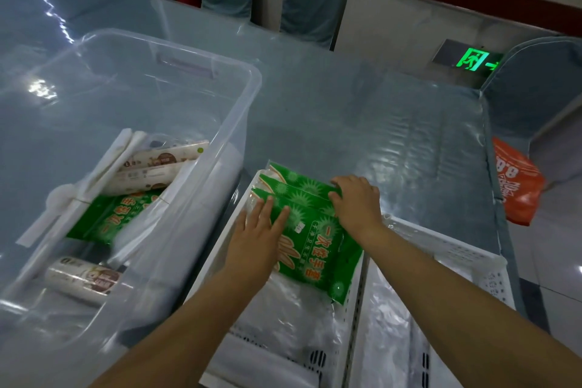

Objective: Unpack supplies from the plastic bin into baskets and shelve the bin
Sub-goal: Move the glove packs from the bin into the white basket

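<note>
Plastic bin (132, 79), clear-walled, is sitting on the tabletop (362, 110) at the left, holding a green packet (107, 220) and paper-wrapped rolls (157, 167). Just right of it, a white basket (354, 302) is carrying stacked green packets (311, 239). Left hand (255, 239) is lying flat with fingers spread on the stack's left side; right hand (357, 201) is curling over its far right edge. A second white basket (456, 249) is sitting alongside at the right.
</note>
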Available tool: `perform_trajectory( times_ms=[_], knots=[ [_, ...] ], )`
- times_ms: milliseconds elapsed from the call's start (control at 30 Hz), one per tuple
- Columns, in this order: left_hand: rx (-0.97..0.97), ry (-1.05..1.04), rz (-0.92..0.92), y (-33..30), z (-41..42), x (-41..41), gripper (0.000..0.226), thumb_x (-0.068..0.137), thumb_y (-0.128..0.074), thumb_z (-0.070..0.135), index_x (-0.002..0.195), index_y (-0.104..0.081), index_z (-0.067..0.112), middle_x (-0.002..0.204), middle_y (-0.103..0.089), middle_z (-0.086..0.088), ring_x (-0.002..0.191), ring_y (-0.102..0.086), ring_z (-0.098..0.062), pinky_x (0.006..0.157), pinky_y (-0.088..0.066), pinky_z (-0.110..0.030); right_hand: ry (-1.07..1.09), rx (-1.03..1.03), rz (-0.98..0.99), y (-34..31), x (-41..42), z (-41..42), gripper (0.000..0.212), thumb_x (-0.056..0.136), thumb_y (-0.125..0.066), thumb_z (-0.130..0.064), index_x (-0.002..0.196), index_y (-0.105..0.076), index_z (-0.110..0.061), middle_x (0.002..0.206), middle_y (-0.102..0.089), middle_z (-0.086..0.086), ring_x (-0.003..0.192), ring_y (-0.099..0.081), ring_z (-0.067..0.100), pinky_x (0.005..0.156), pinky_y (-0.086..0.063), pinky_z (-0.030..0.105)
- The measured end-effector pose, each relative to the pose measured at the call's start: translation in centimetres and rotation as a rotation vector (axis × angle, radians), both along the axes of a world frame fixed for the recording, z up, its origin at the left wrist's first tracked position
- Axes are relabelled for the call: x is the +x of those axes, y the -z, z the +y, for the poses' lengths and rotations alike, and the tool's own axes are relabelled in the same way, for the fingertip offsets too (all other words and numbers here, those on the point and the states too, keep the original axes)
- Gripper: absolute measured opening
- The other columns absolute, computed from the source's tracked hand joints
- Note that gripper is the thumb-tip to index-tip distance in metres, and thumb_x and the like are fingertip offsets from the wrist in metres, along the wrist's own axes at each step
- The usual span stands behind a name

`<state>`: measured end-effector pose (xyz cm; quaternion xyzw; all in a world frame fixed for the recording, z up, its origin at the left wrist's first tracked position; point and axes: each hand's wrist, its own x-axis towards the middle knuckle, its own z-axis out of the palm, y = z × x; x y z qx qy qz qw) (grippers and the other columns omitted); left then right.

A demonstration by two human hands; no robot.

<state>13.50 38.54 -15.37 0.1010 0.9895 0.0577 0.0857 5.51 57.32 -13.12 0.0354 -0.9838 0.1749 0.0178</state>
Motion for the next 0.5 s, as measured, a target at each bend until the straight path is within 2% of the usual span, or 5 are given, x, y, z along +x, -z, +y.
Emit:
perform_trajectory(
  times_ms=[100,200,333,500],
  knots=[
    [-0.018,0.065,0.024,0.1,0.4,-0.3,0.095,0.086,-0.053,0.012,0.140,0.024,0.025,0.156,0.020,-0.008,0.143,0.017,-0.027,0.115,0.007,-0.046,-0.001,-0.059,-0.014,-0.1,-0.6,-0.2,0.019,0.090,-0.056,-0.023,0.106,-0.065,-0.017,0.106,-0.063,0.005,0.106,-0.049,0.025,0.090,-0.031,0.035],
    [-0.046,0.100,0.005,0.1,0.7,-0.8,0.101,0.084,-0.056,0.010,0.132,0.032,0.026,0.154,0.024,-0.008,0.142,0.020,-0.027,0.113,0.010,-0.046,0.017,-0.151,-0.020,-0.3,-1.1,-0.4,0.012,0.088,-0.060,-0.018,0.093,-0.069,-0.013,0.098,-0.063,0.008,0.100,-0.051,0.025,0.090,-0.037,0.037],
    [-0.057,0.089,-0.001,0.0,1.1,-1.7,0.107,0.082,-0.062,0.014,0.135,0.030,0.024,0.155,0.021,-0.008,0.142,0.018,-0.027,0.114,0.008,-0.046,0.028,-0.191,0.025,-0.4,-1.5,-0.3,0.009,0.085,-0.062,-0.016,0.088,-0.070,-0.012,0.093,-0.063,0.007,0.094,-0.052,0.023,0.085,-0.040,0.036],
    [-0.098,0.122,0.006,0.0,1.3,-2.0,0.103,0.083,-0.062,0.014,0.142,0.022,0.022,0.156,0.018,-0.008,0.143,0.017,-0.026,0.113,0.008,-0.045,0.015,-0.188,-0.037,0.0,-1.6,0.4,0.010,0.086,-0.061,-0.017,0.090,-0.069,-0.012,0.095,-0.062,0.008,0.097,-0.051,0.024,0.083,-0.040,0.035]
  ],
)
